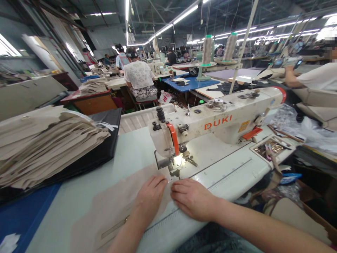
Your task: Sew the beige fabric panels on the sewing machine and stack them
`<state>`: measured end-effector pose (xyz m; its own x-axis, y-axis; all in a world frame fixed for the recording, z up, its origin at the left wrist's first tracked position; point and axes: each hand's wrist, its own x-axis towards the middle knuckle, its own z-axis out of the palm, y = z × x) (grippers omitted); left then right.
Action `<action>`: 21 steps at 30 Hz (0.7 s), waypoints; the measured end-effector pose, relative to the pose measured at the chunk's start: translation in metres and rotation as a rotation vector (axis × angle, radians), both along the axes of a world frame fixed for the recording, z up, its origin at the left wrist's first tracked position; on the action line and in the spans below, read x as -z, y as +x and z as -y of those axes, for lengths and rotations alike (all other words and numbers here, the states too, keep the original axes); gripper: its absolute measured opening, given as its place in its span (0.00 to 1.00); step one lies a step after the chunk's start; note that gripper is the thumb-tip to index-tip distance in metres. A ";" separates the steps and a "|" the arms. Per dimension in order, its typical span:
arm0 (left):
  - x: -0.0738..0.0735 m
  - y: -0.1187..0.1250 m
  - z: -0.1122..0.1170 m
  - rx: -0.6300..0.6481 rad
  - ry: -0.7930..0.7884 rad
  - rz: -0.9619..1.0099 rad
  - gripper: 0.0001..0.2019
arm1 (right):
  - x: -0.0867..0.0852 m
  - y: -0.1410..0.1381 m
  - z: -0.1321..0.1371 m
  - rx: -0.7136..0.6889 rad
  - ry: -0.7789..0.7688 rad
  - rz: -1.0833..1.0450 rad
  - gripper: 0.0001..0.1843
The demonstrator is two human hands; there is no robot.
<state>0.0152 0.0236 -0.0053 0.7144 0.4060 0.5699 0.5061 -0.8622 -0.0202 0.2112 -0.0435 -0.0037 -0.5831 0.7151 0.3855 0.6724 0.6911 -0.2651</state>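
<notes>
A beige fabric piece (pixel 113 207) lies flat on the pale sewing table (pixel 79 189), its far end under the lit presser foot (pixel 177 163) of a white DUKI sewing machine (pixel 221 121). My left hand (pixel 150 198) rests flat on the fabric, fingers stretched toward the foot. My right hand (pixel 193 198) lies beside it, fingers pressed down on the fabric's edge just in front of the needle. Neither hand grips anything.
A tall stack of beige cut pieces (pixel 44 144) sits on black cloth at the left. A tray of small tools (pixel 271 147) lies right of the machine. Thread cones (pixel 207 49) stand behind. Other workers sit at tables behind and at the right.
</notes>
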 end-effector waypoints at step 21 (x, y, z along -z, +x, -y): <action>-0.002 0.001 0.003 -0.015 -0.048 -0.065 0.16 | -0.004 0.004 -0.007 -0.029 -0.018 -0.037 0.09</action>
